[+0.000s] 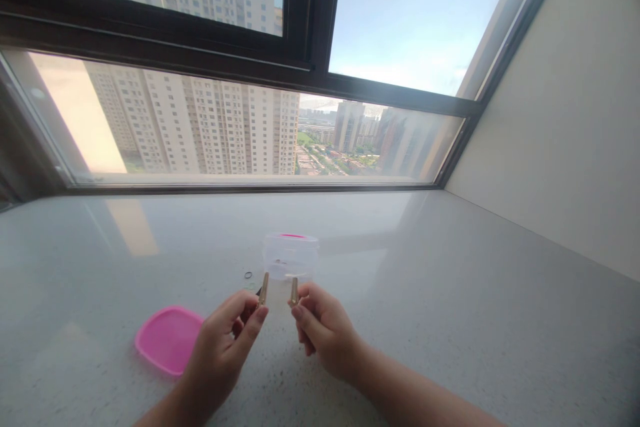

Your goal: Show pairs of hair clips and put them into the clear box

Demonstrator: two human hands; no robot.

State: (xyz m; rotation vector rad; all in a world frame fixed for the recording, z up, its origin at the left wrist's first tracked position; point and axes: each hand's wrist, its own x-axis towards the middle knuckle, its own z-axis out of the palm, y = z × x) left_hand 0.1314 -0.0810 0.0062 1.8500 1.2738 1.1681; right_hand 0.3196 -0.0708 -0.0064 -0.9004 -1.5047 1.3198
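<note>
My left hand (226, 343) is closed in a pinch on a small brass-coloured key-like piece (263, 289) held upright. My right hand (323, 327) pinches a second, similar brass piece (294, 291), also upright. Both hands hover just above the pale stone sill, a few centimetres apart. Right behind them stands a clear plastic container (290, 260) without its lid. A pink lid (169, 338) lies flat on the sill to the left of my left hand. A small dark ring (248, 275) rests on the sill beside the container.
The grey speckled sill (450, 293) runs up to a large dark-framed window (310, 73) looking out on tall buildings. A plain wall (565, 133) closes off the right side.
</note>
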